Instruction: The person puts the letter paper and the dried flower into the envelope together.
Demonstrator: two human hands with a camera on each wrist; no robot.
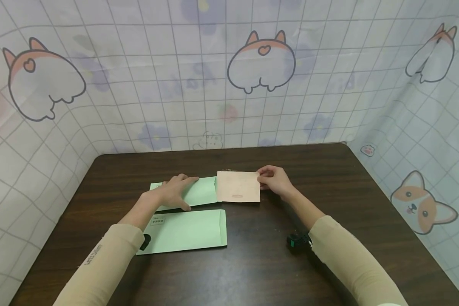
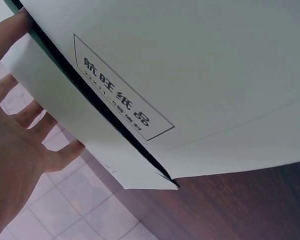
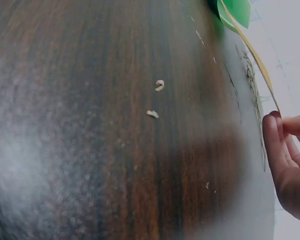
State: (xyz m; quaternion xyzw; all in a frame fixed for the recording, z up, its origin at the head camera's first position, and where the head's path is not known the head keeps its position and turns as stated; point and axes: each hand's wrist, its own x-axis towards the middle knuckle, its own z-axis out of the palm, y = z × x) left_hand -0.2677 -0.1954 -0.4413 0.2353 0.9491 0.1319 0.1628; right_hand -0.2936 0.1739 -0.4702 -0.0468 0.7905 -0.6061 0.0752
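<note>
My left hand [image 1: 170,193] spans the upper green envelope [image 1: 200,191] and holds it with the thumb at the near edge and fingers along the far edge. In the left wrist view the fingertips [image 2: 75,147] meet the envelope's edge. A tan paper card [image 1: 238,187] with a small printed mark stands at the envelope's right end, overlapping it. On the card's right edge, my right hand [image 1: 275,182] pinches with thumb and fingers; in the right wrist view the card [image 3: 257,57] appears edge-on. Closer to me lies a second green envelope [image 1: 187,231] with a printed box.
A dark wood-grain table [image 1: 252,263] fills the workspace, with patterned cloth walls [image 1: 168,85] around it. Thin dried stems [image 3: 252,80] show behind the card. Small pale bits [image 3: 152,114] lie on the table. A black device [image 1: 298,240] is at my right cuff.
</note>
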